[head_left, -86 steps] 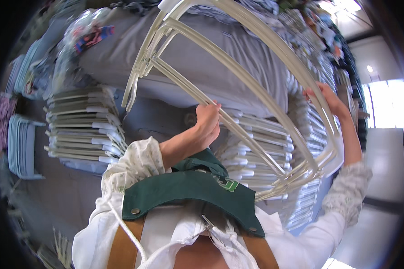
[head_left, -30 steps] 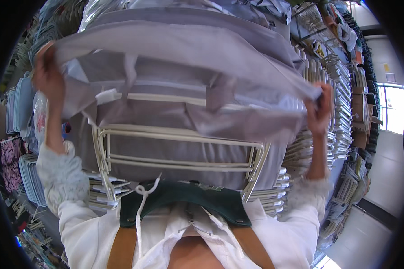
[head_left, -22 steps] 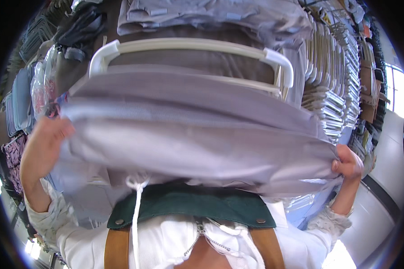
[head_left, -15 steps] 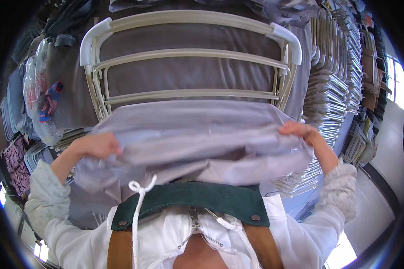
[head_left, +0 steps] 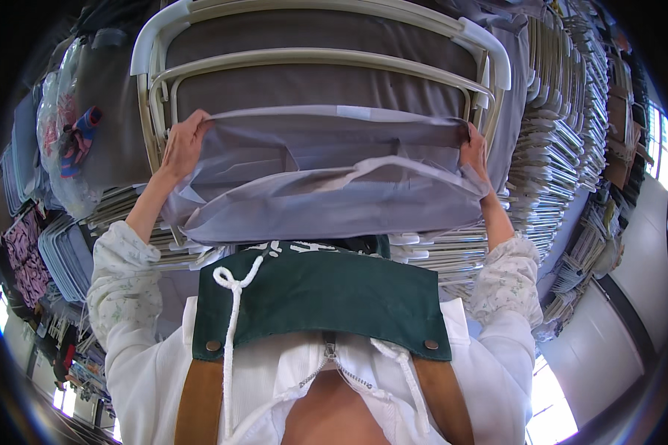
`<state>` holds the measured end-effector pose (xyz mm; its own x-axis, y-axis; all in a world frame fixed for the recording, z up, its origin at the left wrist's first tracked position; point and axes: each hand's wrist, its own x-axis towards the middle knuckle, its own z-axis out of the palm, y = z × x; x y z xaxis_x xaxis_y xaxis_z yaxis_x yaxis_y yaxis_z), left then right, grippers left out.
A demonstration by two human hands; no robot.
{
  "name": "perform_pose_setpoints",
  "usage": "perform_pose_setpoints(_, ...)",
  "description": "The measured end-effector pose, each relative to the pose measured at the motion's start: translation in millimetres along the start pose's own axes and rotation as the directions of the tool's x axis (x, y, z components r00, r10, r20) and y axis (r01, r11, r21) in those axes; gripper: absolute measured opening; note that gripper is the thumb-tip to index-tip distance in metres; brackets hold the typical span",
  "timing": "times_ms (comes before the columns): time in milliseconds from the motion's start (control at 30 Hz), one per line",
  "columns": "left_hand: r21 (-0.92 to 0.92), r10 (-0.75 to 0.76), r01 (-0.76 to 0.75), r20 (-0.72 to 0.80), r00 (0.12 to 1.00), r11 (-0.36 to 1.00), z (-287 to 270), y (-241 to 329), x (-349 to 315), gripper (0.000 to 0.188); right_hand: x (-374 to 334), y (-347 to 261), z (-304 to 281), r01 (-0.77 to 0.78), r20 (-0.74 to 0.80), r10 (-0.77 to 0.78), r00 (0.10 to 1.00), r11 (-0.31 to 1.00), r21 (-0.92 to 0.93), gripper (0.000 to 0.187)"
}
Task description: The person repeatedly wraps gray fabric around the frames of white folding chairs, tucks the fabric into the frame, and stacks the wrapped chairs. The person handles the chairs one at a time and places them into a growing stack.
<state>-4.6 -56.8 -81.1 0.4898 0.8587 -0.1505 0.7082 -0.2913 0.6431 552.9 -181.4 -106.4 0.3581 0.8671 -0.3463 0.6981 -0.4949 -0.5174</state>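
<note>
A grey fabric cover (head_left: 326, 208) is stretched between my two hands, with its open edge facing away from me and a fold sagging across its middle. My left hand (head_left: 182, 146) pinches the cover's left corner beside the frame's left side. On the opposite corner, my right hand (head_left: 475, 157) grips the same edge, its fingers partly hidden by the cloth. The cream metal tube frame (head_left: 323, 58) lies flat with white corner sleeves. The cover overlaps the near part of this frame and hides its lower bar.
Brown-grey fabric (head_left: 312, 93) lies under the frame. Stacked cream metal frames (head_left: 549, 170) rise at the right. On the left are a clear plastic bag (head_left: 63, 141), a blue and red item (head_left: 82, 141) and grey panels (head_left: 63, 256).
Both hands have moved away from me, carrying the cover's edge up over the frame's lower bar. The cover is now spread taut between them, and the frame sits higher in view.
</note>
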Motion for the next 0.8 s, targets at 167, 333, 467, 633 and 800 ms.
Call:
perform_pose_setpoints(167,-0.193,-0.200,0.176,-0.111,0.974,0.965,-3.6,-0.1,-6.7,0.023,32.0,-74.4,-33.6,0.417,0.389,-0.368,0.844,0.907,-0.047,0.050)
perform_pose_setpoints(333,-0.288,-0.218,0.213,0.014,0.976,0.934,-23.6,11.1,-4.4,0.028,31.4,-203.5,62.5,0.515,0.775,-0.398,0.491,0.850,0.110,0.058)
perform_pose_setpoints(467,-0.202,-0.327,0.310,-0.055,0.943,0.929,-27.3,21.0,-7.0,0.024,33.5,-211.1,86.8,0.061,0.827,-0.289,0.482,0.953,0.297,0.042)
perform_pose_setpoints(633,-0.345,-0.042,-0.026,-0.187,0.981,0.938,-6.6,148.9,3.1,0.032,19.0,-207.0,93.3,0.013,0.692,-0.186,0.697,0.969,0.247,0.042)
perform_pose_setpoints(800,-0.849,-0.381,0.434,0.524,0.761,-0.301,116.0,189.6,24.7,0.037,5.2,-208.9,57.6,0.191,0.593,-0.385,0.707,0.912,0.364,0.026)
